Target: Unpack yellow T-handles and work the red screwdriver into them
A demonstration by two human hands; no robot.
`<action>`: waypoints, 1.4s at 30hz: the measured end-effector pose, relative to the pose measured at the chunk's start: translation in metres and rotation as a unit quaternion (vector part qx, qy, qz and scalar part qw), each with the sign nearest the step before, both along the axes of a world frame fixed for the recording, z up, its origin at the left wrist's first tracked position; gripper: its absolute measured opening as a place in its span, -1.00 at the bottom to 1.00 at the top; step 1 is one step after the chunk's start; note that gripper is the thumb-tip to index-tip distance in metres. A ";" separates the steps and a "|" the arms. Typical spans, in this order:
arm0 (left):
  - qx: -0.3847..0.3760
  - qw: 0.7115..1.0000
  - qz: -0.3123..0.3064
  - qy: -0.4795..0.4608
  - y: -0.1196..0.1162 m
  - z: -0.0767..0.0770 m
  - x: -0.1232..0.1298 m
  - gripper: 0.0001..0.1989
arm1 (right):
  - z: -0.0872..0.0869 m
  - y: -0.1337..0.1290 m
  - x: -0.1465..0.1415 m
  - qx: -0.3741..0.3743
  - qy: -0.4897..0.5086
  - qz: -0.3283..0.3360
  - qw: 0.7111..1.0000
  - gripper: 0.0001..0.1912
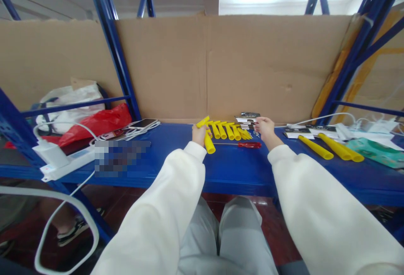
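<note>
My left hand (198, 135) is closed around a yellow tube (209, 144), which points toward me. Beside it, several similar yellow tubes (223, 131) lie in a slanted row on the blue shelf, with flatter yellow pieces (243, 134) at the row's right end. My right hand (265, 126) has its fingers pinched together at the edge of a small pile of black-and-white packets (249, 116); what lies between the fingertips is too small to make out. In front of the row is a screwdriver (249, 145) with a red handle, its shaft pointing left.
Three more yellow tubes (315, 148) lie at the right, near flat black-and-white packets (298, 133) and a green package (375, 152). A power strip (72, 163), a phone (145, 123) and a red bag (94, 125) occupy the left. Cardboard (252, 64) backs the blue shelf (176, 169).
</note>
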State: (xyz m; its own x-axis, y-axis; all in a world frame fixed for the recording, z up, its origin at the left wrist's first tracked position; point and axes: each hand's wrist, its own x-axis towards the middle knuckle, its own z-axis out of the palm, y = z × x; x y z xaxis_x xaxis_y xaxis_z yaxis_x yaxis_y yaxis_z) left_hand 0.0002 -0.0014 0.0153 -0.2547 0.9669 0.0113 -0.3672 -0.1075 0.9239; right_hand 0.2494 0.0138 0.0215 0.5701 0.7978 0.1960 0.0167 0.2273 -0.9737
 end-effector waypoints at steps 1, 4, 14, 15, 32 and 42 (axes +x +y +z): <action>-0.002 1.000 -0.006 0.009 -0.001 0.000 0.002 -0.71 | 0.001 0.004 0.004 -0.009 -0.018 -0.004 1.000 -0.85; -0.001 0.999 -0.025 0.040 -0.006 0.000 0.007 -0.67 | 0.002 0.015 0.015 -0.039 -0.036 -0.020 0.998 -0.85; 0.008 0.995 -0.091 0.048 -0.024 0.002 0.014 -0.69 | 0.012 0.037 0.042 -0.068 -0.004 -0.070 0.995 -0.87; 0.007 0.995 -0.093 0.046 -0.024 0.002 0.015 -0.68 | 0.012 0.040 0.045 -0.068 -0.010 -0.069 0.995 -0.86; -0.008 0.991 -0.126 0.047 -0.032 0.003 0.016 -0.62 | -0.007 0.071 0.051 -0.183 -0.390 -0.125 0.894 -0.92; -0.009 0.990 -0.134 0.052 -0.027 0.003 0.013 -0.65 | -0.001 0.047 0.047 -0.197 -0.441 -0.159 0.861 -0.71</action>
